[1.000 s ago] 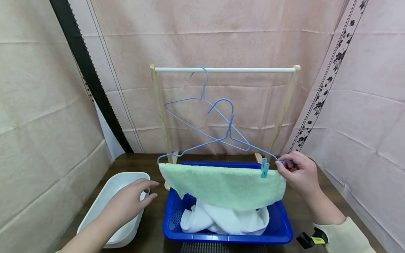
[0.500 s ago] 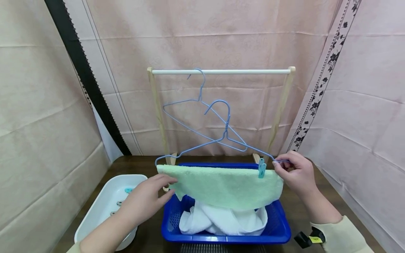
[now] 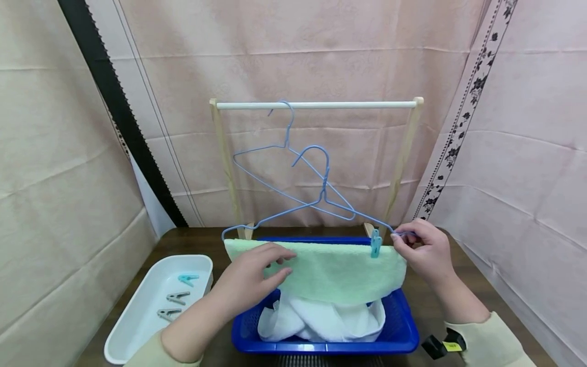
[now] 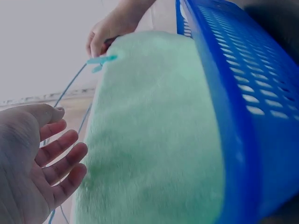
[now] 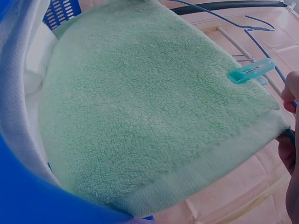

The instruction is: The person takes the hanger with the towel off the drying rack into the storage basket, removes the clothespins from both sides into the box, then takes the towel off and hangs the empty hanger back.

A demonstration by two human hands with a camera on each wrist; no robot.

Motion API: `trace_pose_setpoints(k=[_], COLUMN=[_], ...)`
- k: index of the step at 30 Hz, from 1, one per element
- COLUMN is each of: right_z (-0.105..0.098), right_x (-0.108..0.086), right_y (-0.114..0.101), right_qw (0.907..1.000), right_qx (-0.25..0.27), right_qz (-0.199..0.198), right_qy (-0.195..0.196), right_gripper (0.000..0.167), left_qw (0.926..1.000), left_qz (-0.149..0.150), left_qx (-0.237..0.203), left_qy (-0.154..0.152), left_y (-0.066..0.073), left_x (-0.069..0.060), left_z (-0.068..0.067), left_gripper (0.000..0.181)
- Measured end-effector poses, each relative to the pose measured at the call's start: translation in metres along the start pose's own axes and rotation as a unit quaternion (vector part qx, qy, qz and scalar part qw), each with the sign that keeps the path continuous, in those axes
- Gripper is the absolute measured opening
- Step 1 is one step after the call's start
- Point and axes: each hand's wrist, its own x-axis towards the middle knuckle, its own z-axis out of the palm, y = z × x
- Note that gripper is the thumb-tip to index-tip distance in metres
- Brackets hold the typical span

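Note:
A light green towel (image 3: 330,272) hangs folded over the lower bar of a blue wire hanger (image 3: 323,191). Near its right end, a teal clothespin (image 3: 376,243) is clipped to the towel's top edge. My right hand (image 3: 426,250) pinches the hanger's right corner. In front of the towel's left half is my left hand (image 3: 254,275), its fingers loosely bent and holding nothing. The left wrist view shows that hand (image 4: 46,158) beside the towel's top edge, fingers spread apart. In the right wrist view the clothespin (image 5: 252,71) sits close to the right fingers.
A blue basket (image 3: 325,347) with white cloth (image 3: 321,321) stands below the towel. At left, a white tray (image 3: 133,316) holds a teal clothespin (image 3: 188,279) and two grey ones (image 3: 178,297). Behind, a second blue hanger (image 3: 261,148) hangs from a rack's white rod (image 3: 348,105).
My left hand has moved right from over the white tray to the front of the towel, uncovering the tray's clothespins. The right hand keeps its pinch on the hanger.

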Motion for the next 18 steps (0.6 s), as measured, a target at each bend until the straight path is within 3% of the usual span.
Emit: trace_pose_setpoints(k=[9, 13, 18], right_z=[0.002, 0.002, 0.002], right_x=[0.001, -0.001, 0.0], right_y=[-0.007, 0.0, -0.008], right_qw=[1.0, 0.9999, 0.9998], right_qx=[-0.002, -0.007, 0.006], right_qz=[-0.006, -0.008, -0.014], right_qy=[0.007, 0.013, 0.013], right_gripper=[0.013, 0.016, 0.005], left_qw=[0.9985, 0.9983, 0.9981], left_qz=[0.054, 0.059, 0.059], left_qx=[0.011, 0.003, 0.005], left_qy=[0.008, 0.001, -0.02], left_y=[0.012, 0.018, 0.025], left_x=[0.026, 0.037, 0.051], left_z=[0.011, 0.016, 0.023], left_gripper=[0.026, 0.025, 0.026])
